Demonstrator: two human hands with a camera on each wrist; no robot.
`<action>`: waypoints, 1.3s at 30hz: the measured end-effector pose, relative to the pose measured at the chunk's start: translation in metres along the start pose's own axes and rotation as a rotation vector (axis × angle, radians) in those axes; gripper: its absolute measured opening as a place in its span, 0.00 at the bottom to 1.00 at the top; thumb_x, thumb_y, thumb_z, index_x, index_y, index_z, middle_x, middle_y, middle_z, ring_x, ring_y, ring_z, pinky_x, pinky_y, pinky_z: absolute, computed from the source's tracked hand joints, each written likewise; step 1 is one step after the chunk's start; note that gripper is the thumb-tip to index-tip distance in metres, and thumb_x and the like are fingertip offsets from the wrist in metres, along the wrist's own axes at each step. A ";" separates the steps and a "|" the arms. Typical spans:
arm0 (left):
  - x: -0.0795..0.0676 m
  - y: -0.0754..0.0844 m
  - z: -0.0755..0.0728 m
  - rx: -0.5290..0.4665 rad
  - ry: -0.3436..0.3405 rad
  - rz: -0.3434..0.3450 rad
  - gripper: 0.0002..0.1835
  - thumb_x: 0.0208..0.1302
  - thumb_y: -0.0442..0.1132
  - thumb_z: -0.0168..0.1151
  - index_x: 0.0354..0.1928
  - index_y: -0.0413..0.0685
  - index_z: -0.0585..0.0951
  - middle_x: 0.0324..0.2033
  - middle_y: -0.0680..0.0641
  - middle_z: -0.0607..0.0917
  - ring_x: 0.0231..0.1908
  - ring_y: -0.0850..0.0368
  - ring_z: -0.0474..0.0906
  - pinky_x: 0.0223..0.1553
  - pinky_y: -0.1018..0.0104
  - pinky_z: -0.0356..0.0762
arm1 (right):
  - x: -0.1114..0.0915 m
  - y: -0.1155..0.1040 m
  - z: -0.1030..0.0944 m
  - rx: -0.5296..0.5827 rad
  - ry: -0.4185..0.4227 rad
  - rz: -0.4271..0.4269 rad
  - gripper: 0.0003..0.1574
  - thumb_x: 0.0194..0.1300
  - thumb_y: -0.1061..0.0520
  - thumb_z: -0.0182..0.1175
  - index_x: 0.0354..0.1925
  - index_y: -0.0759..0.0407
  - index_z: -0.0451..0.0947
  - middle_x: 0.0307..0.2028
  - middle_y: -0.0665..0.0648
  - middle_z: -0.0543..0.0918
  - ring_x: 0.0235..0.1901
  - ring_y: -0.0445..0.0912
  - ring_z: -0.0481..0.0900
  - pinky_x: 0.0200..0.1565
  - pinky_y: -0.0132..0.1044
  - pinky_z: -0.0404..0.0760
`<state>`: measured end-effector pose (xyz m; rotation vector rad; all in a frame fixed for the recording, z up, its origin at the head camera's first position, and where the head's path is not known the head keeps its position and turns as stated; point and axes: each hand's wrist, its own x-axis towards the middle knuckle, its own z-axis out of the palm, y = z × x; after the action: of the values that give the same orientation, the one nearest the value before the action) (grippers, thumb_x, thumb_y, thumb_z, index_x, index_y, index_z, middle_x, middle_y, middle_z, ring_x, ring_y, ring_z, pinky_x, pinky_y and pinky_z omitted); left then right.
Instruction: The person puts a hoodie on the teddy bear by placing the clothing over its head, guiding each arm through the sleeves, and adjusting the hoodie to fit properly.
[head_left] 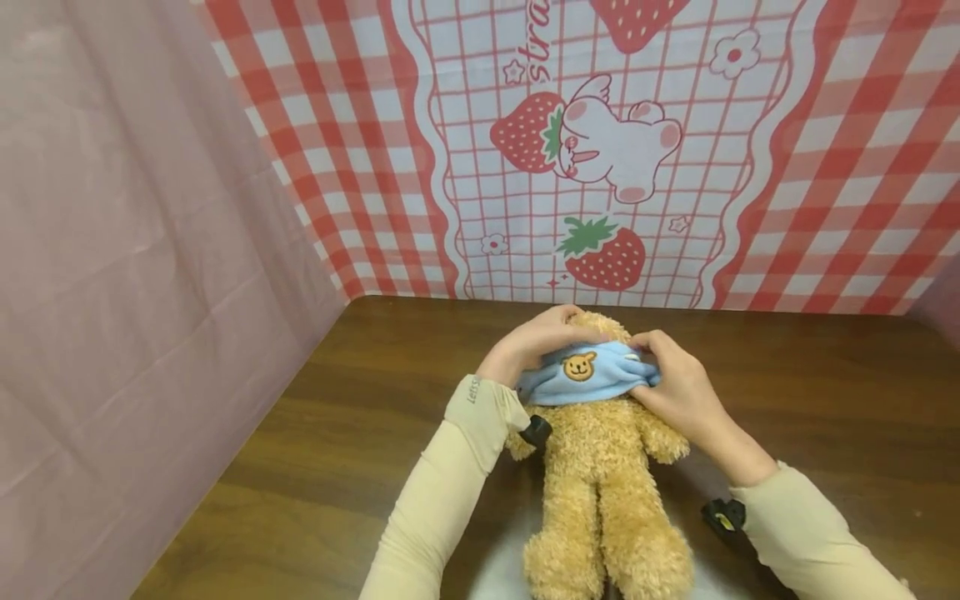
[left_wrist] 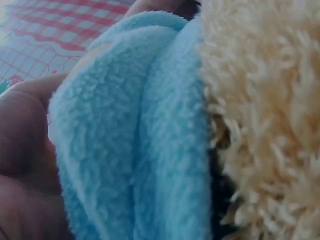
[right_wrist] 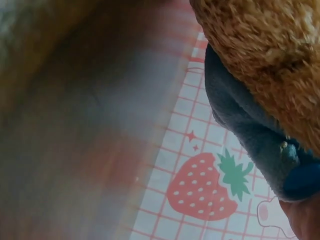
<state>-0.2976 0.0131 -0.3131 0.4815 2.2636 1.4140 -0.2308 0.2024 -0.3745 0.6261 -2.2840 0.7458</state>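
A curly tan teddy bear (head_left: pixel 592 442) lies on the wooden table with its legs towards me. Bunched across its head and neck is a light blue fleece garment (head_left: pixel 615 383) with an embroidered bear face on it; the bear's face is hidden. At the garment's left side my left hand (head_left: pixel 528 343) holds its upper edge, fingers reaching over by the head. My right hand (head_left: pixel 686 387) pinches the right side between thumb and fingers. The left wrist view shows folded blue fleece (left_wrist: pixel 115 125) against the fur (left_wrist: pixel 265 100). In the right wrist view, the garment (right_wrist: pixel 240 120) hangs beside brown fur (right_wrist: pixel 270 50).
Under the bear's legs a whitish patch (head_left: pixel 498 575) shows on the brown tabletop (head_left: pixel 322 467). Behind the table hangs a red and white strawberry-print cloth (head_left: pixel 465 167). A pink curtain (head_left: pixel 150 250) borders the left side. Dark wrist-camera mounts sit at both cuffs.
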 end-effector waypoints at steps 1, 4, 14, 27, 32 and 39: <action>0.000 -0.001 0.001 -0.007 -0.011 -0.009 0.28 0.55 0.48 0.62 0.56 0.45 0.70 0.39 0.48 0.77 0.31 0.58 0.73 0.33 0.66 0.72 | -0.002 0.000 0.001 -0.008 0.010 0.007 0.26 0.40 0.70 0.66 0.41 0.64 0.70 0.36 0.59 0.77 0.35 0.49 0.78 0.36 0.40 0.72; 0.002 -0.004 0.005 -0.039 -0.005 0.020 0.13 0.56 0.43 0.62 0.41 0.44 0.78 0.23 0.51 0.76 0.20 0.60 0.70 0.25 0.69 0.70 | -0.006 -0.001 0.004 -0.016 0.037 0.018 0.23 0.39 0.68 0.67 0.37 0.62 0.71 0.33 0.57 0.77 0.33 0.46 0.76 0.34 0.37 0.72; 0.010 -0.010 0.017 -0.129 0.350 0.003 0.15 0.53 0.40 0.66 0.34 0.34 0.78 0.36 0.47 0.82 0.24 0.62 0.68 0.28 0.71 0.68 | -0.003 -0.003 0.001 0.064 0.009 0.043 0.32 0.42 0.74 0.63 0.48 0.64 0.68 0.38 0.59 0.77 0.37 0.47 0.74 0.38 0.33 0.69; 0.022 -0.024 0.021 -0.433 0.411 -0.070 0.07 0.52 0.37 0.66 0.30 0.39 0.81 0.19 0.51 0.72 0.17 0.60 0.66 0.23 0.70 0.68 | -0.004 0.003 -0.002 0.143 -0.121 -0.056 0.14 0.47 0.71 0.64 0.34 0.58 0.78 0.42 0.56 0.74 0.43 0.46 0.64 0.40 0.38 0.63; 0.014 -0.020 0.019 -0.315 0.358 -0.018 0.10 0.50 0.41 0.68 0.30 0.41 0.82 0.23 0.52 0.77 0.19 0.61 0.68 0.24 0.70 0.69 | 0.001 -0.009 -0.005 0.031 -0.053 -0.097 0.26 0.40 0.70 0.68 0.42 0.63 0.74 0.46 0.62 0.71 0.44 0.53 0.67 0.41 0.44 0.65; 0.012 -0.026 0.012 -0.288 0.031 0.019 0.14 0.62 0.46 0.57 0.38 0.41 0.80 0.25 0.52 0.77 0.22 0.62 0.71 0.25 0.71 0.70 | 0.013 -0.034 -0.005 -0.113 -0.065 -0.278 0.30 0.41 0.71 0.67 0.47 0.62 0.76 0.43 0.61 0.75 0.43 0.55 0.71 0.45 0.48 0.69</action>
<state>-0.3030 0.0167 -0.3429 0.3896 2.0354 1.7319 -0.2173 0.1780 -0.3508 0.9021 -2.2168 0.4663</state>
